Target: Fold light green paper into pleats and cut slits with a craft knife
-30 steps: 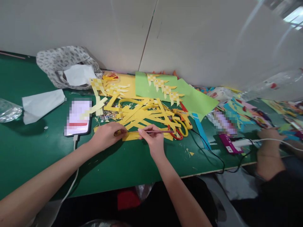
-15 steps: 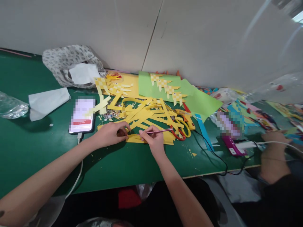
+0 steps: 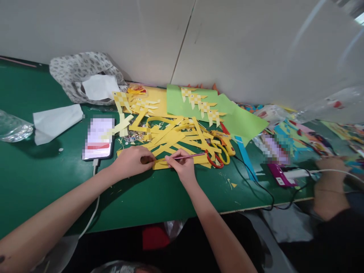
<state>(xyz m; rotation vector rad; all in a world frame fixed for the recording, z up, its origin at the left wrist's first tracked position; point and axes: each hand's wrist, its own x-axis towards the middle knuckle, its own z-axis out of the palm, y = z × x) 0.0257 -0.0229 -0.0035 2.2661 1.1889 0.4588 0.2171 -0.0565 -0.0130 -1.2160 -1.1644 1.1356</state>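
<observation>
In my right hand (image 3: 182, 163) is a slim purple pencil (image 3: 195, 155), its tip end pointing left, low over a yellow paper piece (image 3: 200, 161). Thumb and fingers of my left hand (image 3: 135, 159) are pinched at the left end of that same paper. Behind both hands lies a heap of cut yellow paper strips (image 3: 170, 139). Scissors with red and yellow handles (image 3: 225, 155) rest just right of the pencil's back end, beside a yellow glue gun (image 3: 227, 146). Woven yellow paper fish (image 3: 203, 106) lie in a row on green paper (image 3: 174, 100).
Left of my hands a phone (image 3: 99, 138) is plugged into a white cable. A patterned cloth bag (image 3: 65, 72) and white paper (image 3: 55, 123) sit behind it. To the right are a blue strip (image 3: 246, 159), a magenta power strip (image 3: 278, 175) and another person's arm (image 3: 330, 185).
My right hand and the pencil have shifted slightly left along the yellow paper. The gap between my left thumb and fingers has closed at the paper's end.
</observation>
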